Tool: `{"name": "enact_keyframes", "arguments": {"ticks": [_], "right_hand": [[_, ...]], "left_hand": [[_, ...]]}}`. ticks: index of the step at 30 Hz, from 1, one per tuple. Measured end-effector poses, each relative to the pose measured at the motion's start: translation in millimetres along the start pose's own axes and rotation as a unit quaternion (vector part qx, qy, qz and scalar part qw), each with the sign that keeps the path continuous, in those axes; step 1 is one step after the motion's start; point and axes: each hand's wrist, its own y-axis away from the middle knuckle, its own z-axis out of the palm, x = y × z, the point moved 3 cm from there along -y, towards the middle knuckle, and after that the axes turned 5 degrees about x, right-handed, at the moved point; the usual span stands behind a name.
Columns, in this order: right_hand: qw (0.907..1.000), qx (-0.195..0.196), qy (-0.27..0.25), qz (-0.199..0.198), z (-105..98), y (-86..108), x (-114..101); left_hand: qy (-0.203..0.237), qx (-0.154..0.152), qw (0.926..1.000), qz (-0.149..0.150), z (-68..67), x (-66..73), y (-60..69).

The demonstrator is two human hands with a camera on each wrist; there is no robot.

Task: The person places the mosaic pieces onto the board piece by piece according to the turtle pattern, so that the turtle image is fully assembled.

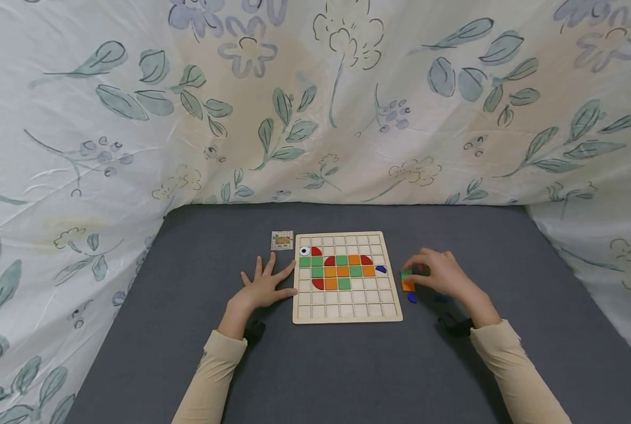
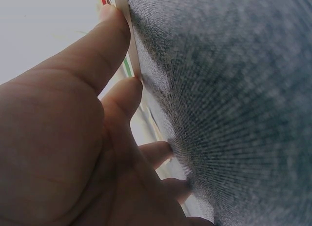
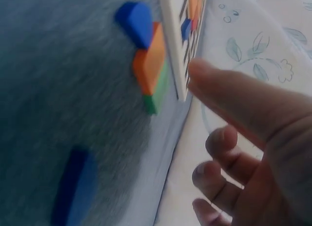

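My left hand (image 1: pixel 262 290) lies spread at the left edge of a wooden grid board (image 1: pixel 347 309); in the left wrist view its thumb (image 2: pixel 109 35) and a fingertip (image 2: pixel 129 92) touch the board's side. Red, green, orange and blue pieces and a round eye piece (image 1: pixel 305 251) sit in the grid. Right of the board, my right hand (image 1: pixel 442 274) hovers over loose pieces, thumb and forefinger apart: a green piece (image 3: pixel 155 100), an orange piece (image 3: pixel 150 62) and a blue piece (image 3: pixel 136 23). A dark red piece (image 1: pixel 422 270) shows beneath its fingers; whether they touch it is unclear.
A small picture card (image 1: pixel 282 240) lies at the board's upper left corner. Another blue piece (image 3: pixel 75 187) lies right of the loose group, partly in the hand's shadow. The grey cloth (image 1: pixel 347 371) covers the table; a floral curtain (image 1: pixel 347 118) hangs behind.
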Motion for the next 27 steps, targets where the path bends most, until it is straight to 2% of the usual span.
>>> {"name": "enact_keyframes", "arguments": {"ticks": [12, 20, 27], "right_hand": [[0.9972, -0.050, -0.018, -0.053, 1, 12.5, 6], [0.9937, -0.088, -0.031, -0.064, 3, 11.6, 9], [0.9929, -0.093, -0.032, -0.068, 3, 9.8, 13]], "left_hand": [[0.000, 0.001, 1.0000, -0.002, -1.6, -0.3, 1.6], [0.000, -0.003, 1.0000, 0.002, -1.3, 0.0, 1.7], [0.005, -0.007, 1.0000, 0.003, -0.8, 0.0, 0.6]]}}
